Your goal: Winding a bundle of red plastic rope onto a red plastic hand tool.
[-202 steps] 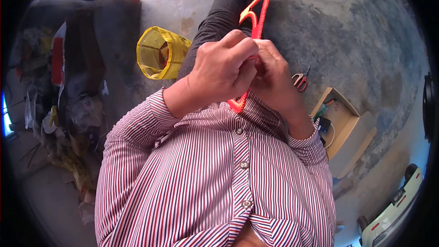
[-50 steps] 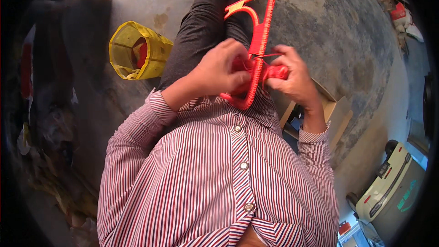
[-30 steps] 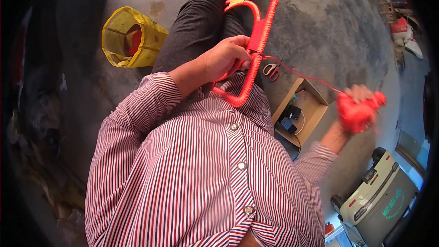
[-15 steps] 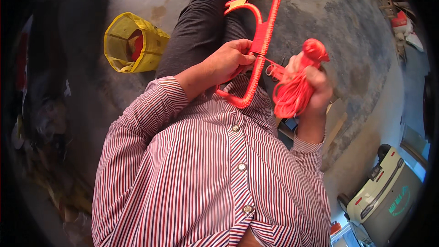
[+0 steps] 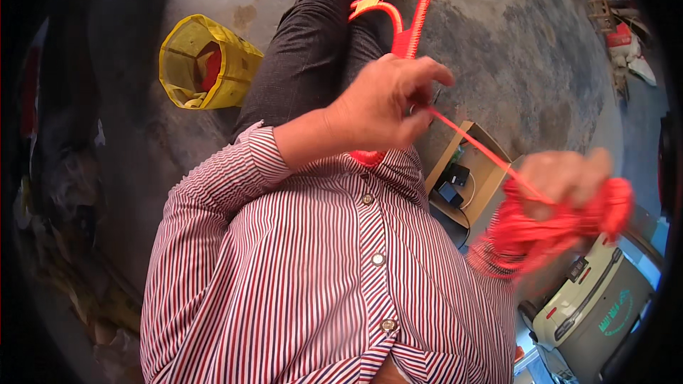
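Observation:
A frame wrapped in red cord rests over my lap, its upper end showing past my left hand and a small red part below it. My left hand closes around the middle of the frame and hides it; thumb and forefinger curve apart where the cord leaves. A taut strand of red cord runs from there down to the right. Smeared by motion, my right hand grips a loose bundle of red cord out at the right.
On the floor to the left stands a yellow mesh basket with red and yellow material inside. An open cardboard box with small dark items sits between my hands, lower down. A beige and grey case lies at the lower right.
My right hand has swung away, down and to the right, with the bundle, drawing the strand out long. My left hand has turned over the frame and moved slightly right.

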Available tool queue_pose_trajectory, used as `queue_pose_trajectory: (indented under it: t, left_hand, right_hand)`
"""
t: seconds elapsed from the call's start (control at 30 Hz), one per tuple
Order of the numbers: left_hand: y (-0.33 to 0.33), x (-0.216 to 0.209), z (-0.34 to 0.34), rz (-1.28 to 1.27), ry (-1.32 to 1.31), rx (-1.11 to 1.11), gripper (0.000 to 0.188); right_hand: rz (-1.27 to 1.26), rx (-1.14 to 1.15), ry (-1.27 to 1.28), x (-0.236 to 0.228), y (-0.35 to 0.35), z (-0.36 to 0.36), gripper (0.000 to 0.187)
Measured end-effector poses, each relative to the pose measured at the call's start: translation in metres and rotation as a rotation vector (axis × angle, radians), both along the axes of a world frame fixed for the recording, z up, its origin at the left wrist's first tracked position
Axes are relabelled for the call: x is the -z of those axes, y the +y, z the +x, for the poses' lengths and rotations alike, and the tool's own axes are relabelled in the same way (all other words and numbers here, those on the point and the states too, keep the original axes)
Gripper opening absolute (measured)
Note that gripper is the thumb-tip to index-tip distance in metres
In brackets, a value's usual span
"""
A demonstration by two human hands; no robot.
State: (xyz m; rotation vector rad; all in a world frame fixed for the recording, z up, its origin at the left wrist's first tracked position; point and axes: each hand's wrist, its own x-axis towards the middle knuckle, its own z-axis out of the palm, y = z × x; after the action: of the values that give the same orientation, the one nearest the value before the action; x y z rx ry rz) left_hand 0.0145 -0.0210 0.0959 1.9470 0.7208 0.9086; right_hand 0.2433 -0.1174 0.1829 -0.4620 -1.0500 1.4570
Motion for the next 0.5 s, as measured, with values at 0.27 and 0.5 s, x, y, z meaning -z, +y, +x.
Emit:
queue_pose_trajectory:
  t: [0.27,0.5]
  left_hand:
    - [0.015,0.055,-0.031,-0.17,0.181,-0.251,0.012]
    - [-0.001,0.01,-0.035,-1.247,0.234,-0.185,0.022]
  right_hand:
    - [0.093,-0.006,-1.696,0.084,0.016,-0.042,0.03]
    - [-0.158,0.228,-1.286,0.112,0.029,-0.087,0.03]
